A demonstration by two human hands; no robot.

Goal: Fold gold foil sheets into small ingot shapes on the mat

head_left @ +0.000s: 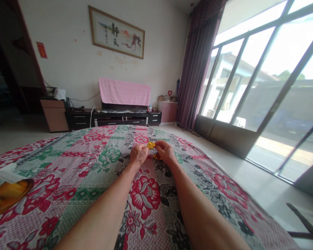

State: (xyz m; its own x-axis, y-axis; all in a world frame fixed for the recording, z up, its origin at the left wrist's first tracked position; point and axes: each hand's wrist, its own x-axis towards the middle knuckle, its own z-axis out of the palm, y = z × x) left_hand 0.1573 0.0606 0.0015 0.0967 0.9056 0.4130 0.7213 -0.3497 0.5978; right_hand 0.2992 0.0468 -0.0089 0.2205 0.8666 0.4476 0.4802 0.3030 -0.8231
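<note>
Forward on outstretched arms [102, 203], left hand [139, 155] and right hand [167, 151] just apart, fingers [159, 143] clamped on a shiny gold piece [151, 145].

A framed picture [117, 33] is hung on the pale wall [161, 21], where a red paper [41, 50] is also fixed at the left. A pink cloth [125, 91] is draped above a low black cabinet [109, 122]. The large windows [254, 66] are flanked by a purple curtain [191, 69]. The desk is covered by a flowered cloth [94, 173].

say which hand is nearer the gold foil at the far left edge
Left: the left hand is ahead and to the right of that gold foil; the right hand is farther right.
</note>
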